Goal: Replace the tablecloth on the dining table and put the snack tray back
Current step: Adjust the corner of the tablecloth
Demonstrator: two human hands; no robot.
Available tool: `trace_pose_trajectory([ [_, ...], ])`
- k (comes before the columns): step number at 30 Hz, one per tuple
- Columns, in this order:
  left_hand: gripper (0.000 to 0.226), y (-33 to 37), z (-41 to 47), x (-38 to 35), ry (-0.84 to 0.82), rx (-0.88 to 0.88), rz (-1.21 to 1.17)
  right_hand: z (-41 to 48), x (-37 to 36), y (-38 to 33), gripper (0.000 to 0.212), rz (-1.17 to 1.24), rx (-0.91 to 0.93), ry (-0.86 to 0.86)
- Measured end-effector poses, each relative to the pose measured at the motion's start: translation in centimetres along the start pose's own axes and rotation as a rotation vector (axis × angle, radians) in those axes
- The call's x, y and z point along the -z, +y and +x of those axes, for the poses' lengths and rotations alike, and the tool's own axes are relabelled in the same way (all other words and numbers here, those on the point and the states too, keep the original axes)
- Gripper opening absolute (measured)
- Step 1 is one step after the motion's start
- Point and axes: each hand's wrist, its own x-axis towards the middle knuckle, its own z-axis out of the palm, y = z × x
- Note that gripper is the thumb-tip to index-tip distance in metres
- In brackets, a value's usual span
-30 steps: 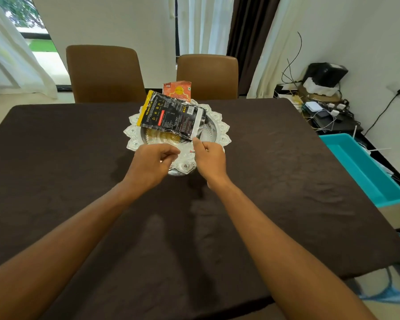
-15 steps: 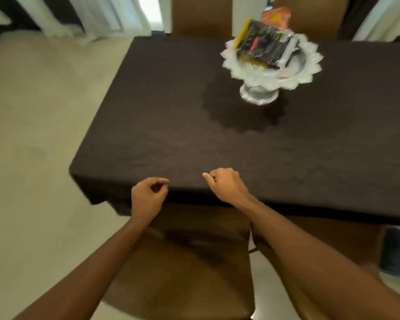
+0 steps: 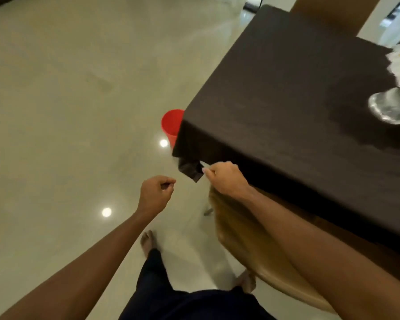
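Floor: pale beige tile, glossy and smooth, w/ two round light reflections.

Counter: rectangular, upper right of view, top fully covered. Tablecloth: dark brown, matte, fine woven grain, lies flat on top w/ a short drop over the edges. Near-left corner hangs as a small creased flap.

Chair: tan, smooth leather-like surface, rounded edge, tucked under the counter's near side, below the right forearm.

Person: dark trousers, bare foot on the tile.

Snack tray: on the cloth at the right frame edge, cropped and blurred. Round domed foot, shiny silver metal; pale scalloped rim above it. Contents not legible.

Bucket: red plastic, round, on the floor just beyond the counter corner, partly hidden by the cloth drop.

Right hand: fingers curled, knuckles up, fingertips at the hanging cloth flap. Cannot tell whether it pinches the fabric or only sits beside it.

Left hand: off the counter, over the floor, near the right one. Curled in a loose fist, thumb tip at forefinger, nothing in it.
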Motion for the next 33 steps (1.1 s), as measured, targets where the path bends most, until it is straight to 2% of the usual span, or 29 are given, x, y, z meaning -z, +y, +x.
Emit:
trace_pose_trajectory([
  [4,0.015,-9.2,3.3,5.2,-0.056,0.125,-0.090,6.7,-5.3,-8.9,0.049,0.016,-0.099,-0.018],
  [9,0.018,-16.2,8.7,12.0,-0.067,0.312,-0.117,13.2,-9.6,-16.6,0.051,0.062,-0.173,-0.059],
  [14,0.016,-19.5,16.5,15.3,-0.075,0.423,-0.121,19.7,-10.5,-19.5,0.054,0.081,-0.171,-0.097],
  [18,0.016,-20.6,23.5,15.7,-0.144,0.427,-0.088,26.6,-9.4,-19.8,0.053,0.130,-0.200,-0.093],
  [22,0.017,-20.9,32.8,14.3,-0.195,0.418,-0.025,36.0,-9.7,-18.2,0.052,0.240,-0.273,-0.120],
  [26,0.018,-20.7,42.5,10.6,-0.326,0.346,0.013,45.4,-11.2,-15.7,0.051,0.323,-0.378,-0.121],
  [31,0.022,-22.6,54.8,1.5,-0.508,0.190,0.060,56.1,-13.7,-10.6,0.055,0.492,-0.523,-0.030],
  [33,0.021,-24.9,59.7,-4.2,-0.560,0.124,0.053,60.8,-16.9,-7.1,0.057,0.531,-0.562,0.009],
])
